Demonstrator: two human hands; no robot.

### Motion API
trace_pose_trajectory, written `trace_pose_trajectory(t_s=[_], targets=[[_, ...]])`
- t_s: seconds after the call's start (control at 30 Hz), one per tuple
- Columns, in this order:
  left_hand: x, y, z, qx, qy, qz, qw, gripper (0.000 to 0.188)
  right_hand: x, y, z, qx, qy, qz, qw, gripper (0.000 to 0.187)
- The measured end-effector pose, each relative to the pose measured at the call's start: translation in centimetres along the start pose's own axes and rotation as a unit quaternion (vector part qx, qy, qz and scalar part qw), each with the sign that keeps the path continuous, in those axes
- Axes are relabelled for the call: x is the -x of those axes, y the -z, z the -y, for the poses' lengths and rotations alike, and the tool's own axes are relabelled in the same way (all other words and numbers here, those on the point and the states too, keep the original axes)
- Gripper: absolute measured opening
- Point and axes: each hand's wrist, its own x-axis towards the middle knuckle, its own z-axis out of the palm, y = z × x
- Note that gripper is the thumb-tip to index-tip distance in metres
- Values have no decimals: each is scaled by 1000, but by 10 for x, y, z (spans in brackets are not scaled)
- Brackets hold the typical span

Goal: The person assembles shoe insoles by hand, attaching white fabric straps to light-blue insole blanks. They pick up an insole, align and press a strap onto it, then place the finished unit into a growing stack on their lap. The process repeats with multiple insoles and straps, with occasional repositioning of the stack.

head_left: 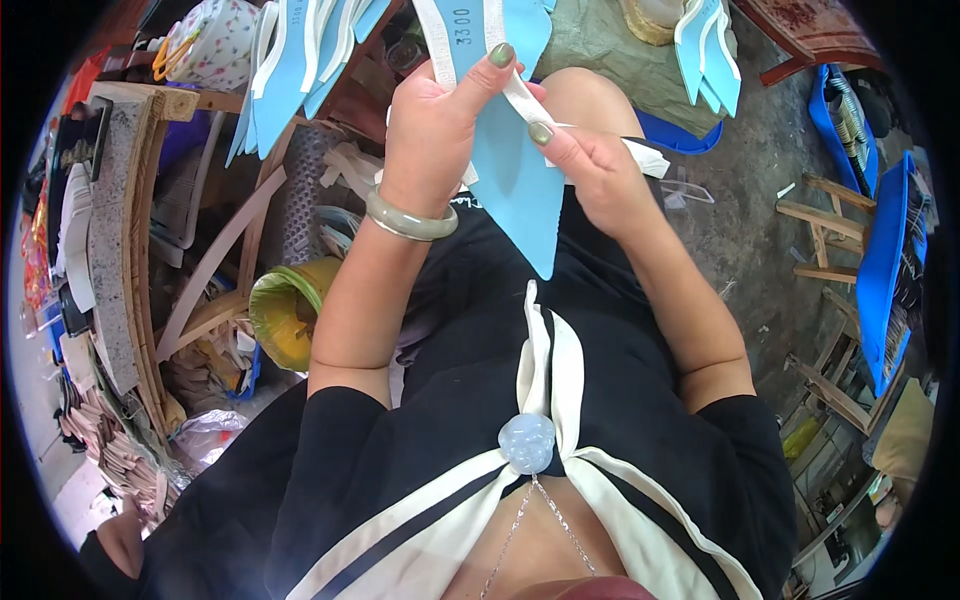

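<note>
My left hand [432, 125], with a pale bangle [412, 222] on the wrist, is closed round a light blue shoe insole [522, 190]. The insole's pointed end is toward me. Its thumb lies over the white strip [437, 45] that runs along the insole's edge. My right hand [598, 180] pinches the white strip on the insole's other side, thumb on top. A loose white end [648, 158] sticks out beyond that hand. My fingers under the insole are mostly hidden.
More blue insoles with white strips [290, 60] hang over the wooden bench at upper left; others [708, 50] lie at upper right. A yellow-green bin [292, 312] stands left of my lap. Blue trays [885, 270] rest on wooden stands at right. Stacked pieces [105, 430] fill the far left.
</note>
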Motion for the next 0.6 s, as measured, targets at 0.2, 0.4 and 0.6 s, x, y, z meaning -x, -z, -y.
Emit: trace_pose_trajectory(t_s=[0.2,0.4,0.6], targets=[[-4,4,5,-40,20,3,999,35,9,-9,-5,-161,30,39,986,34],[-6,1,4,-144,15,33,989,35,-11,-2,-14,-127,-7,2,992,32],[-7,-3,19,-66,8,-43,997,35,-1,-7,-13,-209,-30,21,977,32]])
